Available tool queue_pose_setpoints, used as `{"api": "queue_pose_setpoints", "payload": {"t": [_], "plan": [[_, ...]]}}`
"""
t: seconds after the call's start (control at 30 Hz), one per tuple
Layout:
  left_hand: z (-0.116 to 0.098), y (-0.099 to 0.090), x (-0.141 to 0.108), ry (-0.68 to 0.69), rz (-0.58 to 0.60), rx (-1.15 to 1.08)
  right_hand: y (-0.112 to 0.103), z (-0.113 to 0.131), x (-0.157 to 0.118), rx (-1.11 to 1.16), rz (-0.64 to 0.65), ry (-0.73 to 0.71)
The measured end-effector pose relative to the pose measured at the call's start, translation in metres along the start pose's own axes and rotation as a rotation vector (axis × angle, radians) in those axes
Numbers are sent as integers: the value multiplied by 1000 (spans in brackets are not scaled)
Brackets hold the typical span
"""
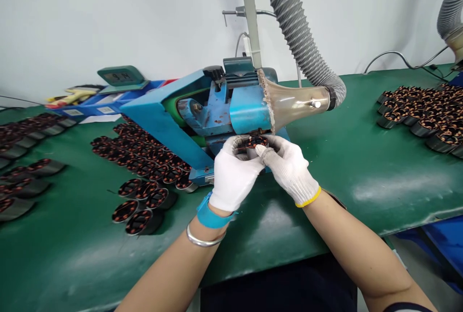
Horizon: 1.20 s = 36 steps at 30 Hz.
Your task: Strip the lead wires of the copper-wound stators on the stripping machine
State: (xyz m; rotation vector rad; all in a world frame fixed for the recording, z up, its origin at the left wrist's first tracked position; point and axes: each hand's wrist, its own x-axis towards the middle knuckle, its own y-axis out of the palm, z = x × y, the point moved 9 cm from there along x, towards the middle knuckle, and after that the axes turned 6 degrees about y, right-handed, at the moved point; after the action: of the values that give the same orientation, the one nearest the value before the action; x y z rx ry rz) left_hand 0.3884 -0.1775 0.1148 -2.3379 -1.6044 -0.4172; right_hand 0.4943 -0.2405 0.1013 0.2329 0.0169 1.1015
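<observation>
Both gloved hands meet at the front of a blue belt machine [249, 109]. My left hand [237, 172] is closed round the left side of a round motor stator [256, 143] with black and copper-coloured windings. On its right side, my right hand [289, 162] grips the same stator, thumb lying over its near edge. The stator sits just below the machine's blue housing; whether it touches the machine is hidden. A blue band and a metal bangle circle the left wrist.
More stators [144, 194] stand in groups on the green table [340, 157] left of the machine, with another cluster [430, 114] at the right. A grey hose [300, 32] rises from the machine's clear funnel [300, 104]. Blue bins [94, 107] sit at the back left.
</observation>
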Motion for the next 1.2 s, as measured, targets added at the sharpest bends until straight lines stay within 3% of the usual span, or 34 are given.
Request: {"api": "queue_pose_setpoints", "payload": {"t": [0.47,0.6,0.8,1.0,1.13,1.2], "plan": [[6,0,-6,-22,-1,-55,-4,-7,-3,-52,-31,50],[1,-9,-24,79,-14,3,-6,-1,-15,-296,-45,107],[5,-16,-35,212,54,16,3,28,-24,-663,145,-87],[-2,-11,-34,316,131,136,-11,24,-22,-882,172,-18],[-11,-14,-32,335,82,188,-17,17,-20,-683,291,57],[-11,-16,-30,306,60,178,-36,24,-11,-487,165,33]]}}
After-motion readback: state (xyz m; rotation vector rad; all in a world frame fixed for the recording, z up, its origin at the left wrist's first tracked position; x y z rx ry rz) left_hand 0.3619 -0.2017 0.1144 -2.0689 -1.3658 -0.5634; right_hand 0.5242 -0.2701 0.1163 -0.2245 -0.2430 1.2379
